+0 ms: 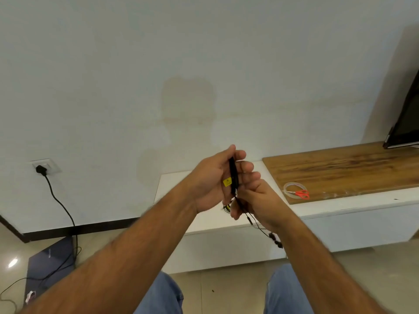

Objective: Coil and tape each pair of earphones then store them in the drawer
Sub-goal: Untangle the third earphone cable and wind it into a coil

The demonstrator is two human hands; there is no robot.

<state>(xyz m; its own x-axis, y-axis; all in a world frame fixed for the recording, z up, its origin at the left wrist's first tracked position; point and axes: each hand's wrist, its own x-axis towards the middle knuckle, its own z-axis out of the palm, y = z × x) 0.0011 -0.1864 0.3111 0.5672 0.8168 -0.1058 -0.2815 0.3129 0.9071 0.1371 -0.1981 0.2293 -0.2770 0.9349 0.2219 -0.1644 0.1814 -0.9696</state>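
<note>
Earphones (233,175) stand wound in a black bundle across the left hand (212,180), fingers closed around it; the right hand (258,200) pinches the dangling cord below, above the white cabinet (340,220).

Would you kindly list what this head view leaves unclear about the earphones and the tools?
- Coil: how many loops are wound is hidden by the left hand's fingers.
- Cable by the right hand: that hand covers where it is pinched.
- Earbuds: small and dark; shape unclear.
- Tape and scissors: tape end too small to see.
- Drawer: no front or handle made out.
</note>
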